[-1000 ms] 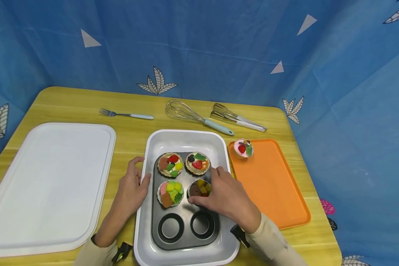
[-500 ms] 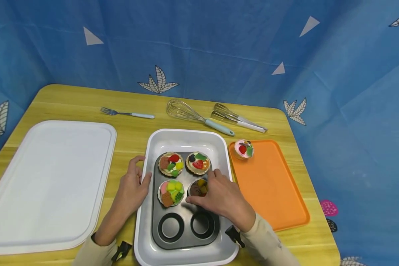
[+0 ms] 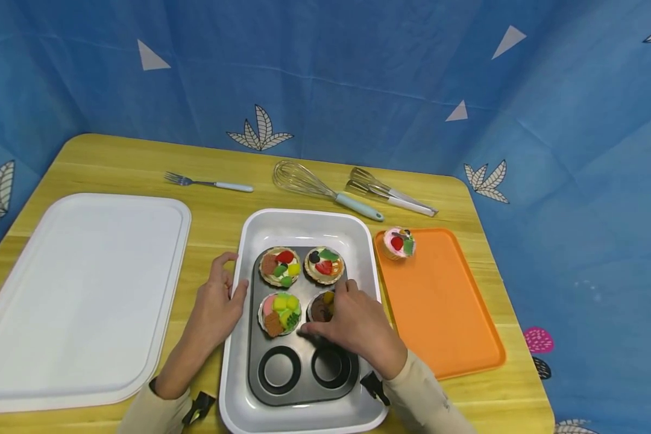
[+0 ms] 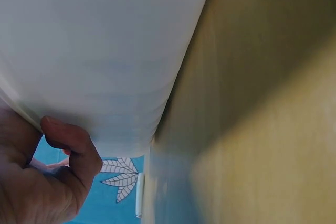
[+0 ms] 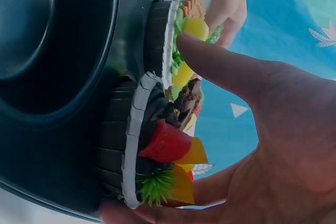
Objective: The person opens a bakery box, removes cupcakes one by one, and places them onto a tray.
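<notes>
Sitting in its cup of the grey muffin tin (image 3: 304, 395), the chocolate tart (image 3: 317, 310) has the right hand (image 3: 361, 322) at four o'clock, thumb and fingers spread round it; the right wrist view shows the thumb clear of it, and adds a red piece (image 5: 166, 144) and a spiky green sprig (image 5: 156, 184) that the head view hides. Whether the lower fingertips touch it, I cannot tell. At nine o'clock, the left hand (image 3: 217, 306) grips the rim of the white basin (image 3: 304, 230), whose outer wall (image 4: 105, 61) only the left wrist view shows. Since half a second ago the right hand has shifted slightly toward eight o'clock; tart and left hand keep their places. Round the tart sit a green-topped tart (image 3: 279, 314) at nine o'clock, a berry tart (image 3: 324, 266) at twelve and, on the orange tray (image 3: 445, 307), a pink cupcake (image 3: 398, 243) at two.
</notes>
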Tool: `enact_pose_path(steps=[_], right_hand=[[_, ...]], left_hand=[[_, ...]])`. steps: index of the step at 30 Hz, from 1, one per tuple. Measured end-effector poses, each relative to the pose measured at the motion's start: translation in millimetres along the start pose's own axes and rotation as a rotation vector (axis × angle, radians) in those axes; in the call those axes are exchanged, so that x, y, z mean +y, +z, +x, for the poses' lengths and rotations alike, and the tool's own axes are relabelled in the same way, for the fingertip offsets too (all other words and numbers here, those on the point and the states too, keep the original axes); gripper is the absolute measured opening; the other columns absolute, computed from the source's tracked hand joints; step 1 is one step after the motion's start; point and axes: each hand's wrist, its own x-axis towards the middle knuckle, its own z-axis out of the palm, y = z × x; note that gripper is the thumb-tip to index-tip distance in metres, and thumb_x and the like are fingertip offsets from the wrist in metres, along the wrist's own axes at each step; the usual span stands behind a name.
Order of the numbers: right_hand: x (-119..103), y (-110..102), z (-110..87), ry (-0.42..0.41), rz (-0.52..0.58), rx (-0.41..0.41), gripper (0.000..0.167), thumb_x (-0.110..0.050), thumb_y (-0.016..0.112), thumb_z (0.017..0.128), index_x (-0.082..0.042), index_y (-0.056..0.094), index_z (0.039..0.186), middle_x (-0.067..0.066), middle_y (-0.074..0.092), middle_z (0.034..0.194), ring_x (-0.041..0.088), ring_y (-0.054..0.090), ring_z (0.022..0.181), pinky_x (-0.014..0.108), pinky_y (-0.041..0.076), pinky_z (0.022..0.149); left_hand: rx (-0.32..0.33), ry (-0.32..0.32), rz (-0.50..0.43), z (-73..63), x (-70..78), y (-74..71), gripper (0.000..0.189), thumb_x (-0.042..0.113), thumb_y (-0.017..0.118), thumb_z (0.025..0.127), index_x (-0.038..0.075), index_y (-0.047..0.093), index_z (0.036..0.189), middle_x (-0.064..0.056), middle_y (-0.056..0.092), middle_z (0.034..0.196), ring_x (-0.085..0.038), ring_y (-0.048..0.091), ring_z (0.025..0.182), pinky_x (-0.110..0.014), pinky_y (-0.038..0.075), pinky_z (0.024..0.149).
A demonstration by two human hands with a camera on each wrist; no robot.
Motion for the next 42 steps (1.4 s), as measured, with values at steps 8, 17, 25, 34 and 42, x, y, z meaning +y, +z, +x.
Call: enact_pose_path(steps=[8,17,25,34,42], right_hand=[[-1,6,0.0,-0.003,0.018,-0.011,0.109,-0.067,0.084,0.063,0.010,0.050,0.132,0.019,0.056,0.108,0.025,0.059,0.070,0.040,0.054,0.064],[1,11,1.5,-0.010,0.036,-0.036,0.093,-0.050,0.088,0.070,0.009,0.049,0.130,0.016,0.049,0.103,0.023,0.054,0.066,0.036,0.050,0.059],[1,13,3.6,-0.006,0.084,-0.029,0.087,-0.042,0.088,0.072,0.010,0.049,0.130,0.017,0.050,0.102,0.023,0.053,0.066,0.035,0.050,0.058],[1,16,4.5,-0.008,0.116,0.000,0.077,-0.038,0.088,0.070,0.010,0.052,0.118,0.015,0.048,0.094,0.024,0.052,0.061,0.034,0.048,0.054],[0,16,4.1,-0.014,0.123,0.024,0.074,-0.035,0.086,0.070,0.012,0.051,0.116,0.016,0.047,0.093,0.023,0.051,0.059,0.032,0.045,0.050]], left_hand=[[-0.009,-0.013,0.000,-0.1,1.8,-0.7,0.050,0.007,0.062,0.096,0.004,0.039,0.141,-0.005,0.046,0.070,-0.018,0.044,0.055,-0.029,0.036,0.051],[-0.017,-0.023,-0.007,0.0,1.9,-0.7,0.051,0.007,0.061,0.096,0.004,0.038,0.141,-0.006,0.046,0.071,-0.017,0.044,0.055,-0.029,0.037,0.050],[-0.017,-0.026,-0.017,-0.5,1.8,-0.9,0.051,0.006,0.062,0.096,0.004,0.039,0.141,-0.006,0.046,0.072,-0.018,0.044,0.055,-0.029,0.037,0.050],[-0.016,-0.031,-0.025,-0.6,1.3,-0.8,0.050,0.007,0.062,0.096,0.005,0.039,0.141,-0.006,0.047,0.072,-0.018,0.045,0.055,-0.029,0.037,0.050],[-0.013,-0.028,-0.021,-0.2,0.9,-1.5,0.050,0.007,0.062,0.096,0.005,0.040,0.141,-0.006,0.047,0.072,-0.018,0.044,0.055,-0.029,0.037,0.050]])
